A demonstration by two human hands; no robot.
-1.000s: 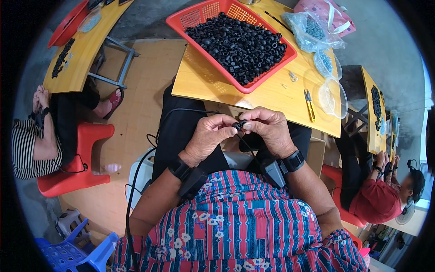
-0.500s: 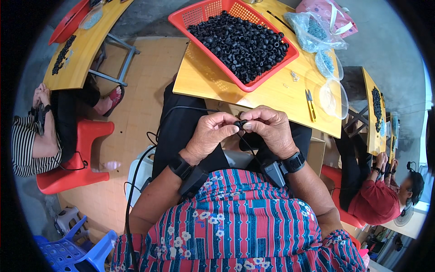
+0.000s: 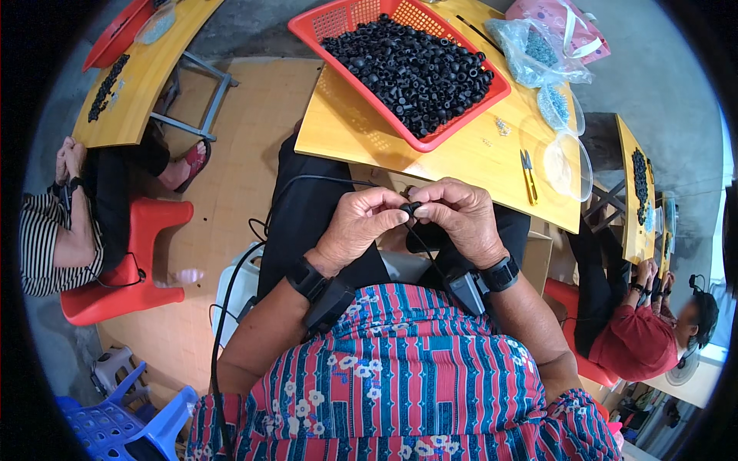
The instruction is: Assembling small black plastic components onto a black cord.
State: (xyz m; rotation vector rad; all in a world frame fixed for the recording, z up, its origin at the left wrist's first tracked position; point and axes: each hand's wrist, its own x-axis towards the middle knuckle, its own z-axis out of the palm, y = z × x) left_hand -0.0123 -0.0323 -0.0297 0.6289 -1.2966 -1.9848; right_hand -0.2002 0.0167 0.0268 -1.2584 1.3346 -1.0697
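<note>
Between both hands, over the lap: small black ring (image 3: 410, 208), pinched by left hand (image 3: 361, 230) and right hand (image 3: 457, 223), fingertips pressed together on it. Beyond the hands, on the table (image 3: 461, 154): red basket (image 3: 492, 96) heaped with black rings, small snips (image 3: 527, 175) to the right, clear bags (image 3: 538, 54) farther off. Likely trouble: ring slipping from so slight a pinch and dropping to the lap or floor, since held clear of the table; also a snag on the black cable (image 3: 307, 180) running near the left hand.
</note>
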